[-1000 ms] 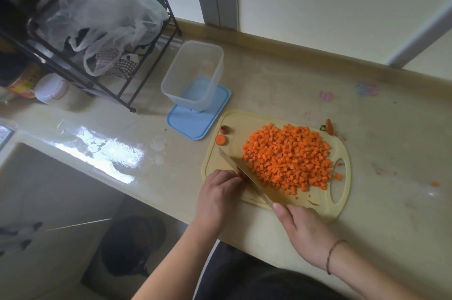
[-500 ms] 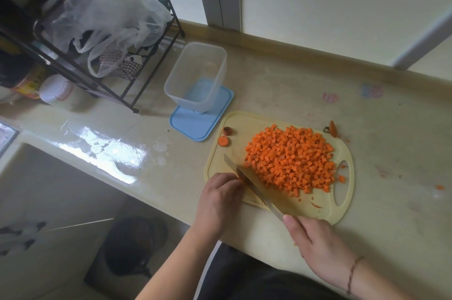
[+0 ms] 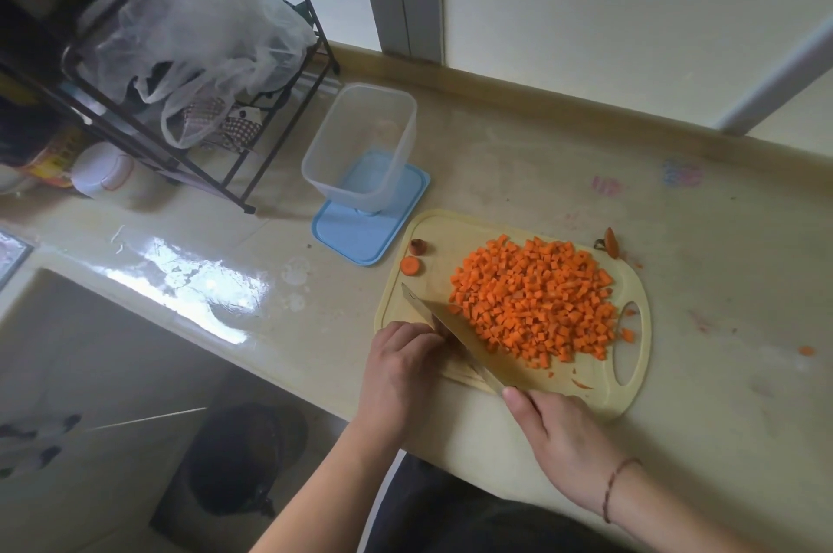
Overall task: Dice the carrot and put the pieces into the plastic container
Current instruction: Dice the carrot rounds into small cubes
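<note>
A heap of diced carrot (image 3: pixel 536 304) covers the middle of the yellow cutting board (image 3: pixel 633 390). My right hand (image 3: pixel 559 440) grips the handle of a knife (image 3: pixel 455 336), whose blade slants across the board's near left corner. My left hand (image 3: pixel 401 367) rests curled on the board against the blade, over a small carrot piece that shows only as a sliver. A carrot round (image 3: pixel 410 266) and a stub (image 3: pixel 418 246) lie at the board's far left. The clear plastic container (image 3: pixel 360 147) stands empty on its blue lid (image 3: pixel 374 232), left of and beyond the board.
A black wire rack (image 3: pixel 234 174) holding plastic bags (image 3: pixel 189 25) stands at the far left, with a white jar (image 3: pixel 108 174) under it. A carrot top (image 3: pixel 611 241) and a scrap (image 3: pixel 807 350) lie on the counter. A dark bin (image 3: pixel 243 458) sits on the floor below.
The view has shifted slightly. Both hands and the knife stay at the board's near left corner, the blade barely moving beside the pile.
</note>
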The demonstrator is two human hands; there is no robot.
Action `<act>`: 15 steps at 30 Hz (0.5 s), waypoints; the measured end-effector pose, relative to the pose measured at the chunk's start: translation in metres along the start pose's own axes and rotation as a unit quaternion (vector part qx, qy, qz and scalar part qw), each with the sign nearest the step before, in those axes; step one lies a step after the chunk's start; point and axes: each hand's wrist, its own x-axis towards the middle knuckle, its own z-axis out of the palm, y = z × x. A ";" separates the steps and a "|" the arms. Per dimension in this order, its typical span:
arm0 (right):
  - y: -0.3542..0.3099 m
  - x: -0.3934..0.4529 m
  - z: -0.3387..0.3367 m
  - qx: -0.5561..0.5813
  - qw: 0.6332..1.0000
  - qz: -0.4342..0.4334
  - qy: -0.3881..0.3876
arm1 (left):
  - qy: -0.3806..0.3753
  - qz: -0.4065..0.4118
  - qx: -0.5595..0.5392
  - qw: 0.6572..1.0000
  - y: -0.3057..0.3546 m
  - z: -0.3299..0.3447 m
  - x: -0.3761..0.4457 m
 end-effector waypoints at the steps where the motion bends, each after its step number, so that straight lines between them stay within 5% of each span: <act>1: 0.002 0.000 -0.002 0.006 1.000 0.002 0.001 | 0.000 0.009 0.001 1.000 0.000 0.000 0.000; 15: 0.002 -0.006 -0.025 0.167 0.977 0.128 0.022 | 0.026 0.000 -0.028 0.999 0.013 0.012 0.052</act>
